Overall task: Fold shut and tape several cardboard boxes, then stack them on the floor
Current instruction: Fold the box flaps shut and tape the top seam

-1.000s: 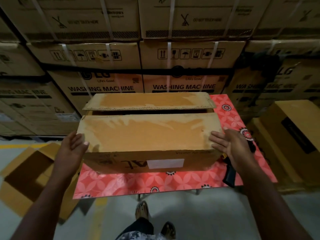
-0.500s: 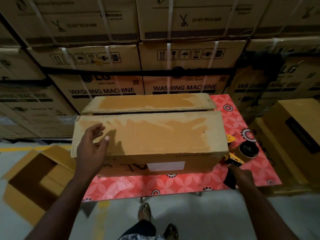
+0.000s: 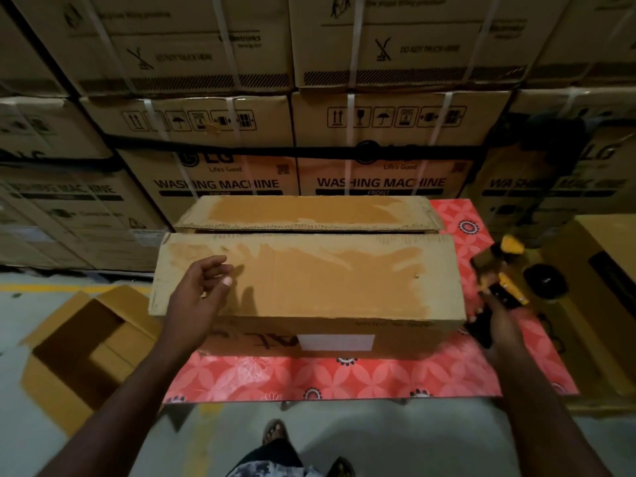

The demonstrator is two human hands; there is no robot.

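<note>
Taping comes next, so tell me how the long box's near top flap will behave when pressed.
The near flap probably stays stiff: it lies flat along its whole length with only the left hand at one end. It may spring up when released, since a dark gap shows between it and the far flap. Its scuffed face likely gives grip.

Tape dispenser [image 3: 500,287] gripped in the right hand [image 3: 499,325]: motion-blurred, outline unreadable. Cardboard box [image 3: 309,280]: interior hidden under its two flaps (only a dark slit between them shows). The inverted print on its front wall is partly covered by the wrist of the left hand [image 3: 199,294] and a white label [image 3: 335,342]. Worktop [image 3: 344,376]: middle concealed by the box. Dark round object [image 3: 545,282] beside the dispenser: too dim to identify.
</note>
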